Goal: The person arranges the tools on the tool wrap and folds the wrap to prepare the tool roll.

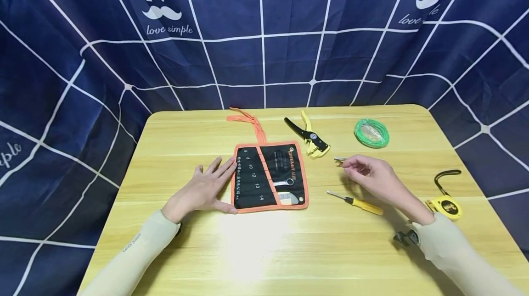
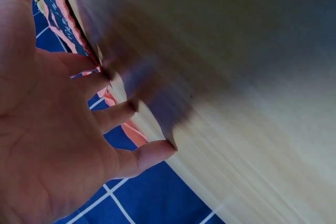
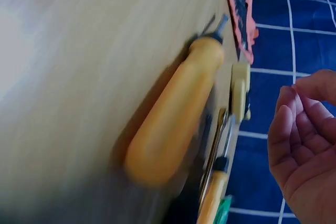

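Observation:
A black tool pouch (image 1: 250, 176) with orange trim lies flat on the table. My left hand (image 1: 206, 188) rests spread at its left edge, fingertips along the trim and thumb at the lower corner. A combination wrench (image 1: 285, 182) pokes out of a pouch pocket. My right hand (image 1: 374, 176) hovers right of the pouch with loosely curled fingers, thumb (image 3: 317, 84) near the fingertips, nothing visible between them. Under it, seen in the right wrist view, lie a brass-coloured metal tool (image 3: 211, 158) and a yellow-handled screwdriver (image 3: 210, 196). Closer to me is another yellow-handled screwdriver (image 1: 365, 205).
Yellow-and-black wire strippers (image 1: 311, 136) lie behind the pouch, and a coil of green wire (image 1: 357, 136) at the back right. A yellow tape measure (image 1: 449, 207) with a black strap sits at the right. Dark blue curtains (image 1: 231, 57) surround the wooden table (image 1: 186, 259).

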`<state>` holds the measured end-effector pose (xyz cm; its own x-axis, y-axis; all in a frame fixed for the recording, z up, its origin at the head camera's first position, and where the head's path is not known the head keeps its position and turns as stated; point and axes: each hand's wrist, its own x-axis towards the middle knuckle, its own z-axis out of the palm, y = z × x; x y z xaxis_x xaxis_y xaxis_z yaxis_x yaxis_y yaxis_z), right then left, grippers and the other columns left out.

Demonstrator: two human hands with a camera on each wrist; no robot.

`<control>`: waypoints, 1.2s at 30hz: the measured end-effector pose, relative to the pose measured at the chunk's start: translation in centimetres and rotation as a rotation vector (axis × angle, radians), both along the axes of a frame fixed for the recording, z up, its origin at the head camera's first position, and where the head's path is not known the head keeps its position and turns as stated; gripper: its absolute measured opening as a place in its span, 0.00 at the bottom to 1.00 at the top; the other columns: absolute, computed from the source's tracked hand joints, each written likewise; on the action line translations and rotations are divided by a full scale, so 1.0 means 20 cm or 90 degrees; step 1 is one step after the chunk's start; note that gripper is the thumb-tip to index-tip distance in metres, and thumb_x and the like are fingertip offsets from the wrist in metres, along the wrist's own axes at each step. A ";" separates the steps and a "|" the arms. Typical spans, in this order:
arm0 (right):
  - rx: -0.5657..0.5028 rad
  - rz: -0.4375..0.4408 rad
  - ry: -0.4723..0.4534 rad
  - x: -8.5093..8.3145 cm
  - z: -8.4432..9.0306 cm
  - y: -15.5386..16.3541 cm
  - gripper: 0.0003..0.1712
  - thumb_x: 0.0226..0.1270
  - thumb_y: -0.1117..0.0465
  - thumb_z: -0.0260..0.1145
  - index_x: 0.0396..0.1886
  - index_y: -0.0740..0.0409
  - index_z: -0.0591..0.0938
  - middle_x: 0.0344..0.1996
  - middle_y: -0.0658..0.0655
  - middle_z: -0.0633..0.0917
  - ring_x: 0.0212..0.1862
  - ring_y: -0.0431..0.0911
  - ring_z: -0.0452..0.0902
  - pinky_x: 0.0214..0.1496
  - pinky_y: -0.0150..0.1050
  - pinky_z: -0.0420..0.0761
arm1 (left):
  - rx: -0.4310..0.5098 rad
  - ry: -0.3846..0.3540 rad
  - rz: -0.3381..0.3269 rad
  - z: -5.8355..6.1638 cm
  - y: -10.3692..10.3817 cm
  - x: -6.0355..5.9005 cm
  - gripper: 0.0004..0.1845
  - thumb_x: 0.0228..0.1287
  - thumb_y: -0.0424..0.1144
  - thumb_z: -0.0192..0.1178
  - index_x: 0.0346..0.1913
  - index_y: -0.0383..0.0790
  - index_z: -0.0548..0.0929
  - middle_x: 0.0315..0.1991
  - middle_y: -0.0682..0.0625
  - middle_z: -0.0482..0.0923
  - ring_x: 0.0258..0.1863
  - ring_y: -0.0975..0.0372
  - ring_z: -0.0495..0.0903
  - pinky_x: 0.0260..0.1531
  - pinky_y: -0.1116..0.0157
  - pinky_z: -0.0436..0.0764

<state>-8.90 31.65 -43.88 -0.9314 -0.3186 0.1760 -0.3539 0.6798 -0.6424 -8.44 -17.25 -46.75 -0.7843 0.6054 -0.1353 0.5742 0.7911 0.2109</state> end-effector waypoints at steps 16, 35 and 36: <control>0.012 -0.108 -0.033 0.06 -0.01 0.31 0.08 0.80 0.63 0.71 0.53 0.57 0.89 0.36 0.58 0.90 0.32 0.42 0.81 0.28 0.34 0.79 | -0.029 -0.025 -0.004 0.00 0.03 -0.02 0.72 0.56 0.82 0.68 0.89 0.38 0.52 0.89 0.42 0.47 0.85 0.37 0.49 0.64 0.22 0.64; 0.076 -0.145 -0.057 0.04 -0.07 0.48 0.11 0.80 0.63 0.70 0.56 0.60 0.89 0.46 0.61 0.91 0.41 0.26 0.78 0.38 0.26 0.76 | -0.028 -0.022 0.002 0.02 0.02 -0.02 0.72 0.56 0.79 0.70 0.89 0.36 0.52 0.89 0.41 0.47 0.84 0.35 0.51 0.62 0.21 0.65; 0.078 -0.147 -0.056 0.03 -0.08 0.49 0.11 0.80 0.64 0.70 0.56 0.60 0.90 0.47 0.62 0.91 0.42 0.25 0.77 0.39 0.25 0.75 | -0.028 -0.025 0.002 0.02 0.02 -0.02 0.72 0.56 0.79 0.70 0.89 0.36 0.52 0.89 0.41 0.47 0.84 0.35 0.51 0.62 0.21 0.65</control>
